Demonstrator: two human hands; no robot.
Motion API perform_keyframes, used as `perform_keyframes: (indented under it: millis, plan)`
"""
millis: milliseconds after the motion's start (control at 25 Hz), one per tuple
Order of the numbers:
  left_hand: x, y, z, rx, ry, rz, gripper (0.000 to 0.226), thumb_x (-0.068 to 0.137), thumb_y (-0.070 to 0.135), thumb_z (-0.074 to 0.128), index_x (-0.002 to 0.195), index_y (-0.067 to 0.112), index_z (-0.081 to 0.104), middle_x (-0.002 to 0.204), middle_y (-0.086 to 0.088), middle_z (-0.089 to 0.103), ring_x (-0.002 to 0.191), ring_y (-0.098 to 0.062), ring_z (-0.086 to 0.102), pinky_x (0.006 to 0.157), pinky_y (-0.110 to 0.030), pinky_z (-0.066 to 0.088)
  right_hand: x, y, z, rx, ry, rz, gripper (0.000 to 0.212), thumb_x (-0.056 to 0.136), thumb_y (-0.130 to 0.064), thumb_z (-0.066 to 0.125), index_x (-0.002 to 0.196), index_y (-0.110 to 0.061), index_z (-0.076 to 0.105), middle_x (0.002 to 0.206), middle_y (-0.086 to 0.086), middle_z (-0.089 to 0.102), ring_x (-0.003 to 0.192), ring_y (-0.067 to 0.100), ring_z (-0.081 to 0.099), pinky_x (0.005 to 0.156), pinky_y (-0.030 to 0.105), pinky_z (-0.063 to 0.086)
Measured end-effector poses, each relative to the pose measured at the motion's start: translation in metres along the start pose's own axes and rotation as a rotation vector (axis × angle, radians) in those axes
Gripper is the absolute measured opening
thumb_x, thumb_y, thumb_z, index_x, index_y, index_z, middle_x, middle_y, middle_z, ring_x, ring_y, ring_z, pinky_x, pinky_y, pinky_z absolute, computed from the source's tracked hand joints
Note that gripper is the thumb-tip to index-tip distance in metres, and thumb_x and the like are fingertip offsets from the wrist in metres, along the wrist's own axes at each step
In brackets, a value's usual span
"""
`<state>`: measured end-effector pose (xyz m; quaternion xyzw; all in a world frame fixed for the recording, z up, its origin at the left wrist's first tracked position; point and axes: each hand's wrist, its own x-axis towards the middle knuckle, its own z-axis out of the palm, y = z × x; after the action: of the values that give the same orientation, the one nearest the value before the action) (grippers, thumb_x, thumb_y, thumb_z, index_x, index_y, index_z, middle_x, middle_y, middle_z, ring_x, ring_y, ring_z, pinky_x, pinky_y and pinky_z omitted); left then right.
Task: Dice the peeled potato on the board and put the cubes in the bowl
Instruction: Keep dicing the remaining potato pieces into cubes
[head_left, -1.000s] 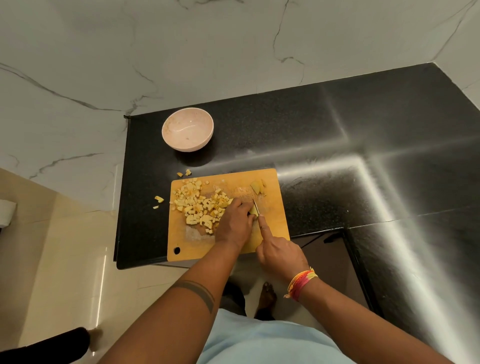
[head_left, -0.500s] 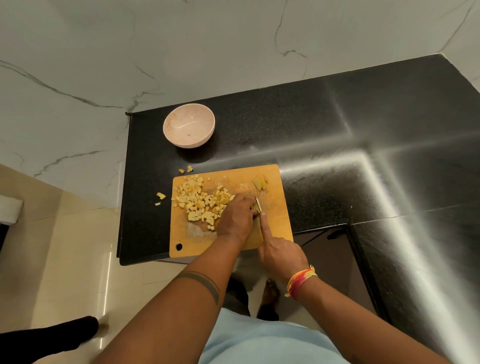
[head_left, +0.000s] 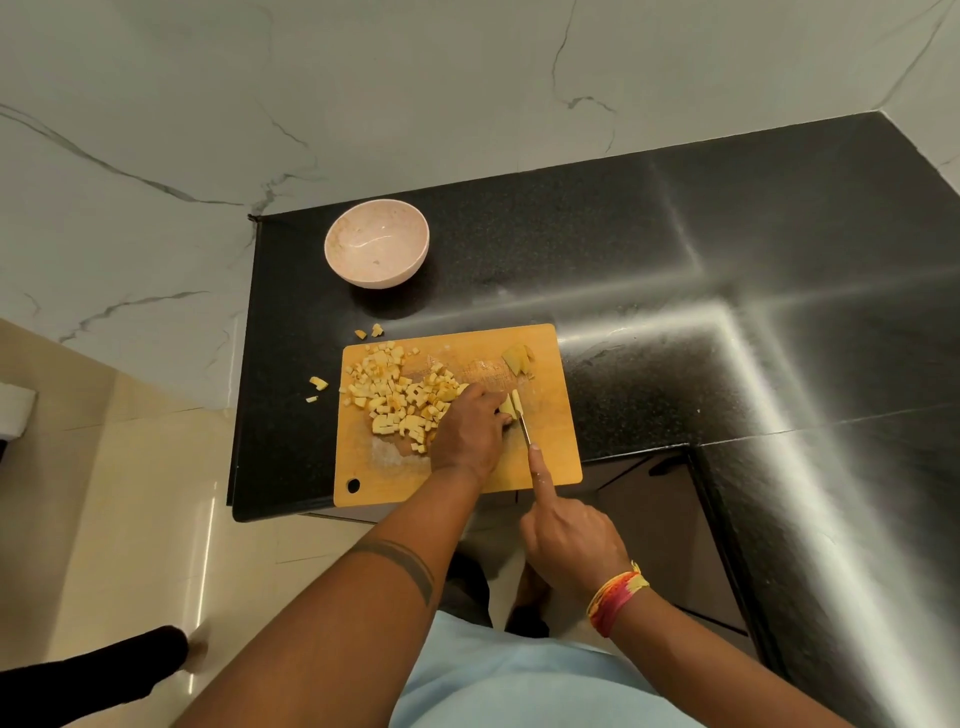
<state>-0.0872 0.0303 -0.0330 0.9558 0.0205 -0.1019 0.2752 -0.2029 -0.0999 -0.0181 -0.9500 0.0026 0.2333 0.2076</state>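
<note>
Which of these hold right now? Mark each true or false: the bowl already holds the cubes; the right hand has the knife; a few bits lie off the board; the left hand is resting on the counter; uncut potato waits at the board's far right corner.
1. The bowl holds the cubes. False: it holds no cubes; the diced pile is on the board.
2. The right hand holds the knife. True.
3. A few stray bits lie off the board on the counter. True.
4. The left hand rests on the counter. False: it steadies the potato piece on the board.
5. Uncut potato chunks sit at the board's far right corner. True.
</note>
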Motion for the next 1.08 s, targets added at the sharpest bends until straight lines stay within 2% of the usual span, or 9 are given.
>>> perform_keyframes:
  millis: [160, 440, 600, 680, 840, 960, 1080]
  plan:
    - [-0.001, -0.001, 0.002, -0.007, 0.009, -0.025, 0.028, 0.1, 0.023, 0.061, 0.126, 0.021, 0.069, 0.12, 0.001, 0.062, 0.108, -0.022, 0.06, 0.087, -0.032, 0.049, 0.008, -0.008, -0.003, 0.023, 0.003, 0.002, 0.08, 0.098, -0.03, 0.035, 0.16, -0.03, -0.016, 0.074, 0.001, 0.061, 0.059, 0.026, 0.056, 0.06, 0.038, 0.045]
    - [-0.003, 0.002, 0.0, 0.006, 0.01, 0.004, 0.028, 0.1, 0.019, 0.061, 0.127, 0.022, 0.066, 0.122, 0.002, 0.059, 0.108, -0.022, 0.059, 0.081, -0.031, 0.046, 0.004, 0.001, -0.003, 0.041, -0.003, 0.008, 0.079, 0.099, -0.029, 0.035, 0.159, -0.034, -0.016, 0.07, -0.001, 0.061, 0.055, 0.02, 0.056, 0.059, 0.039, 0.051]
    - [-0.002, 0.004, 0.001, -0.028, 0.025, -0.052, 0.026, 0.098, 0.021, 0.064, 0.123, 0.024, 0.069, 0.12, 0.003, 0.061, 0.106, -0.021, 0.059, 0.082, -0.034, 0.051, 0.015, -0.009, -0.008, 0.022, 0.021, -0.001, 0.079, 0.1, -0.029, 0.036, 0.16, -0.032, -0.014, 0.068, -0.001, 0.056, 0.052, 0.018, 0.048, 0.055, 0.036, 0.04]
    - [-0.001, 0.004, 0.001, -0.049, 0.027, -0.085, 0.025, 0.098, 0.02, 0.065, 0.122, 0.025, 0.07, 0.118, 0.003, 0.061, 0.105, -0.021, 0.059, 0.08, -0.032, 0.049, 0.025, -0.011, -0.01, 0.01, 0.009, 0.001, 0.077, 0.101, -0.029, 0.035, 0.161, -0.031, -0.012, 0.067, -0.001, 0.054, 0.052, 0.018, 0.046, 0.056, 0.036, 0.039]
    - [-0.002, 0.006, 0.0, -0.042, 0.04, -0.104, 0.025, 0.099, 0.017, 0.062, 0.121, 0.026, 0.069, 0.116, 0.003, 0.06, 0.1, -0.019, 0.058, 0.074, -0.028, 0.042, 0.04, -0.013, -0.011, -0.04, -0.002, -0.009, 0.076, 0.1, -0.03, 0.035, 0.16, -0.032, -0.012, 0.073, 0.004, 0.056, 0.059, 0.027, 0.054, 0.06, 0.039, 0.047]
    - [-0.002, 0.009, -0.001, -0.033, 0.054, -0.114, 0.019, 0.1, 0.015, 0.059, 0.113, 0.025, 0.07, 0.113, 0.005, 0.058, 0.092, -0.016, 0.053, 0.07, -0.028, 0.038, 0.042, -0.011, -0.009, -0.06, -0.001, -0.015, 0.078, 0.101, -0.03, 0.034, 0.16, -0.031, -0.016, 0.07, 0.004, 0.054, 0.054, 0.025, 0.05, 0.055, 0.036, 0.043]
    - [0.0, 0.009, -0.003, -0.054, 0.04, -0.127, 0.02, 0.098, 0.016, 0.062, 0.114, 0.024, 0.071, 0.115, 0.005, 0.06, 0.1, -0.02, 0.058, 0.073, -0.029, 0.04, 0.033, -0.008, -0.005, -0.066, 0.0, -0.026, 0.078, 0.102, -0.031, 0.034, 0.159, -0.03, -0.019, 0.069, 0.003, 0.057, 0.052, 0.024, 0.051, 0.053, 0.035, 0.042]
